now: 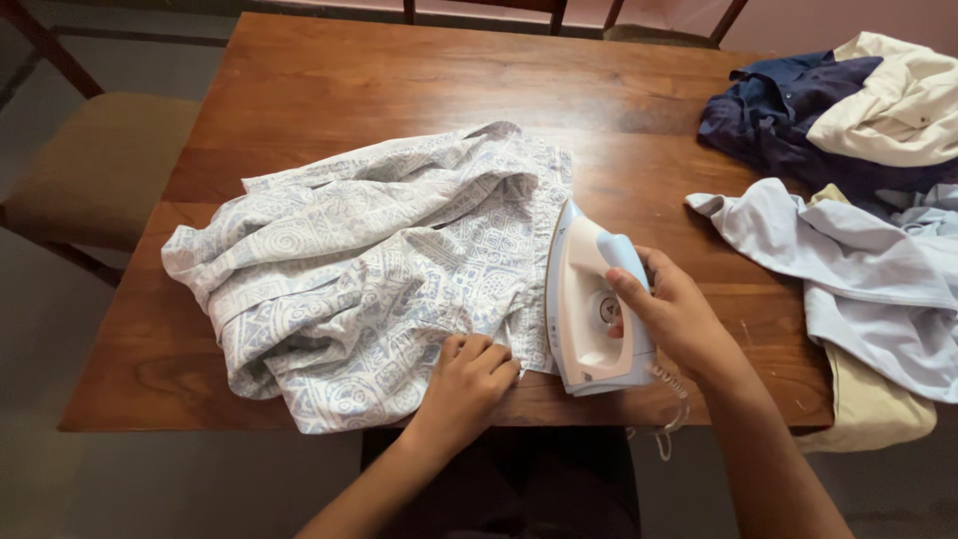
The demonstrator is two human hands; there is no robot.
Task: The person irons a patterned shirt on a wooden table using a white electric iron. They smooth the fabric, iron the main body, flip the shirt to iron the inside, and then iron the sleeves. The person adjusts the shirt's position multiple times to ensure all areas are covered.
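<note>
A crumpled white shirt with a pale blue pattern (359, 269) lies spread over the middle of the wooden table (419, 80). My left hand (469, 384) pinches the shirt's near edge close to the table's front. My right hand (674, 314) grips the handle of a white and light blue clothes iron (589, 309). The iron rests flat at the shirt's right edge, its tip pointing away from me. Its curly cord (671, 404) hangs over the table's front edge.
A heap of clothes covers the table's right side: a dark blue shirt (768, 115), a cream garment (898, 100), a light blue shirt (858, 279) and a beige piece (868, 404). A chair with a tan seat (100, 165) stands at the left.
</note>
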